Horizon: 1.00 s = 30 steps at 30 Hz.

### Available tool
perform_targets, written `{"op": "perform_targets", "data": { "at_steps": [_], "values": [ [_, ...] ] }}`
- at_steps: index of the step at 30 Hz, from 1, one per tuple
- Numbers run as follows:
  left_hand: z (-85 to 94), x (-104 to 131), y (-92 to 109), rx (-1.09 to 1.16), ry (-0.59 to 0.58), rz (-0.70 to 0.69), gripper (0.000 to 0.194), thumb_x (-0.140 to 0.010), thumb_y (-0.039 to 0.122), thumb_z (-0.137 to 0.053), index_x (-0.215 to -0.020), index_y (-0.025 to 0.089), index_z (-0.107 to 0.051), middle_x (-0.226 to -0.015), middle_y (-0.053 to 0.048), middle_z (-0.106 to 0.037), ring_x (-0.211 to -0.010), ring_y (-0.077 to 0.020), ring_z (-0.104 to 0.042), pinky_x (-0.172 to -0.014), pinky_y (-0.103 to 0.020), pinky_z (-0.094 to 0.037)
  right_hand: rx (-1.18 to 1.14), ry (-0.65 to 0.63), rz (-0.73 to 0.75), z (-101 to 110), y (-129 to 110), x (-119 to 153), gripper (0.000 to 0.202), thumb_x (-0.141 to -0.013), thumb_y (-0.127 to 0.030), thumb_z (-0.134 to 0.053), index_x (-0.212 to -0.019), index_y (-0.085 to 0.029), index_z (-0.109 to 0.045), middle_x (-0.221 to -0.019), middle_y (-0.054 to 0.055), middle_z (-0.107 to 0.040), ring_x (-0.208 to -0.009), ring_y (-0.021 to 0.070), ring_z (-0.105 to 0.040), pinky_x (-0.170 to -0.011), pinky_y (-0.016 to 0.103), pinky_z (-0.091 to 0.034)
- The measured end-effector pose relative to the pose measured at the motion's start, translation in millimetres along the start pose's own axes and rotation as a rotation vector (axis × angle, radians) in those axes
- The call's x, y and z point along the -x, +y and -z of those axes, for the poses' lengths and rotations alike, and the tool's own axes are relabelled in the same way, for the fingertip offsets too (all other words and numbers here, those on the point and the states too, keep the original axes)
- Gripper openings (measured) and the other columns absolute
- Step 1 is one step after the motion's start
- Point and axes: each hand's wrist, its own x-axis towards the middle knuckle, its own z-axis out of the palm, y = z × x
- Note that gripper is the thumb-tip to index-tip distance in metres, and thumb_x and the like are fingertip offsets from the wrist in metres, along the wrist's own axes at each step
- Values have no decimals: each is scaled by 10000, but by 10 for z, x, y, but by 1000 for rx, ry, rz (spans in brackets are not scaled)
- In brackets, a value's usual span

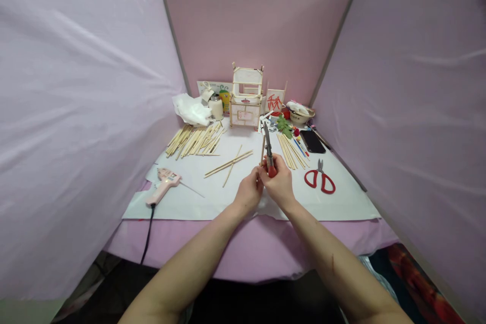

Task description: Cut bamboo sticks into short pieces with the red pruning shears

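Note:
Close together above the front middle of the white sheet are my two hands. My left hand [248, 192] is closed around the lower end of a thin wooden stick [262, 149], which points up. My right hand [280, 179] grips the red handle of a dark-bladed cutting tool [268, 144], its blades pointing away from me, right beside the stick. Left of the hands, a few sticks [230, 163] lie crossed on the sheet. Behind them stands a small frame [246, 96] built of sticks with pale panels.
A pile of sticks [197, 139] and a pink glue gun [165, 187] with a black cord lie left. To the right are more sticks [292, 152], red-handled scissors [320, 178], a black phone [312, 142], green leaves [284, 126] and a bowl [299, 117]. A jar [216, 107] stands behind.

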Motion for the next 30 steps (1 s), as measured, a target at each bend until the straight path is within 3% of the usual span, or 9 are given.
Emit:
{"op": "perform_targets", "data": {
  "at_steps": [12, 18, 23, 26, 30],
  "values": [
    [1, -58, -5, -148, -7, 24, 163, -922, 326, -453, -916, 227, -583, -843, -53, -689, -751, -219, -615, -684, -298, -402, -25, -20, -24, 55, -12, -9, 317, -759, -267, -631, -1053, -227, -519, -899, 27, -627, -800, 205, -610, -779, 347, -490],
    [83, -101, 27, -417, 0, 105, 206, -972, 312, -338, -932, 202, -508, -787, -32, -645, -676, -169, -599, -689, -285, -411, 79, -62, -59, 445, -47, 23, 392, -786, -346, -628, -1127, -210, -490, -967, 51, -609, -840, 208, -596, -804, 359, -470],
    [83, -114, 1, -672, 15, 17, 241, -979, 274, -306, -924, 180, -520, -865, -81, -662, -863, -216, -620, -805, -341, -423, 291, -119, -116, 806, 39, 69, 402, -777, -359, -622, -1129, -211, -497, -994, 58, -626, -846, 222, -601, -777, 357, -450],
    [79, -106, 3, -615, 49, 15, 242, -973, 251, -305, -894, 183, -523, -926, -87, -678, -949, -224, -614, -863, -359, -415, 347, -134, -114, 922, 84, 118, 406, -781, -354, -612, -1143, -212, -495, -992, 56, -635, -875, 230, -600, -794, 358, -444],
    [65, -73, 6, -335, 53, 110, 229, -977, 292, -293, -945, 201, -501, -953, -61, -694, -893, -189, -646, -792, -314, -455, 374, -144, -122, 976, 115, 176, 407, -782, -347, -610, -1145, -207, -490, -960, 52, -639, -886, 231, -601, -796, 347, -443]
  ]
}}
